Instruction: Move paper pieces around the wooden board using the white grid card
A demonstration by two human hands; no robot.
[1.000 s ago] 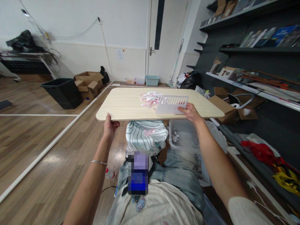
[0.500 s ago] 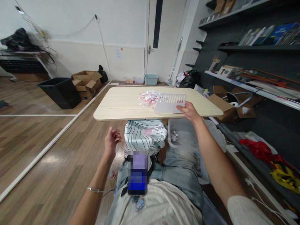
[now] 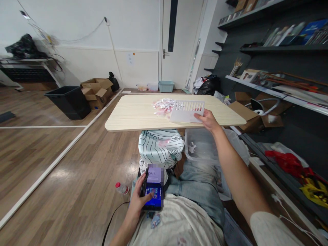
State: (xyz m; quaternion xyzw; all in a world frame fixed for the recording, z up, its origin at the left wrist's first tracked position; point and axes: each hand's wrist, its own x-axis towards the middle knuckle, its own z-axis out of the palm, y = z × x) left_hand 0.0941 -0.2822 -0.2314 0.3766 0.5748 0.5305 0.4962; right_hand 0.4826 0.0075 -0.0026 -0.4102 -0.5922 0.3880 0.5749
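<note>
My right hand (image 3: 206,119) is closed on the right end of a white plastic panel (image 3: 183,117) with a row of slots along its top. The panel is tilted over the near side of a pale wooden tabletop (image 3: 133,114), beside a pile of small white and pinkish pieces (image 3: 164,105). On my lap, my left hand (image 3: 139,196) grips a phone (image 3: 153,191), its fingers along the left edge and thumb over the lit screen. Part of the screen is pixelated.
Below the table sits a stool or seat with a patterned cover (image 3: 159,145). A clear plastic bin (image 3: 200,143) with a few white pieces stands to its right. A red-capped bottle (image 3: 122,188) is on the floor at left. Farther off are a black bin (image 3: 68,102) and cardboard boxes (image 3: 97,92).
My left hand has moved down and right from beside the patterned cover onto the phone and taken hold of it. The right hand and slotted panel stay nearly where they were.
</note>
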